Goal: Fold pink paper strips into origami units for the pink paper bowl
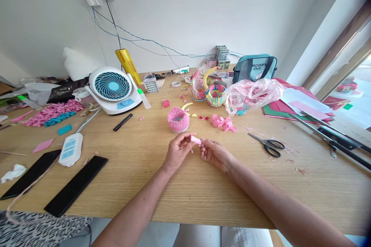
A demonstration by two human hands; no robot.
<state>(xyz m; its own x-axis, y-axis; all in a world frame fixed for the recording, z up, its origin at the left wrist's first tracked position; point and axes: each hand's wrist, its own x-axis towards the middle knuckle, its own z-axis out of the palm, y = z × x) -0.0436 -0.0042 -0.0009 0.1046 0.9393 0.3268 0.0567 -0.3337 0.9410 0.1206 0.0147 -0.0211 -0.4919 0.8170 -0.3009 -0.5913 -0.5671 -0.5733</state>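
Note:
Between my two hands is a short pink strip of interlocked folded-paper pieces (195, 139), held just above the table. My left hand (178, 150) pinches its left end between thumb and fingers. At the other end, my right hand (213, 152) closes its fingertips on the strip. Just beyond my hands stands a pink folded-paper basket-like body (177, 120) with a curved yellow piece (187, 105) at its rim. To its right lies a pile of pink paper pieces (223, 122). Two finished-looking paper swans, one with a yellow neck (206, 79), stand farther back.
Black-handled scissors (271, 146) lie at right among paper scraps, near a paper trimmer (333, 135) and coloured sheets (304, 102). A fan (113, 87), black pen (123, 122), power strip (71, 149) and dark flat slab (77, 185) are at left. A plastic bag (253, 92) lies behind.

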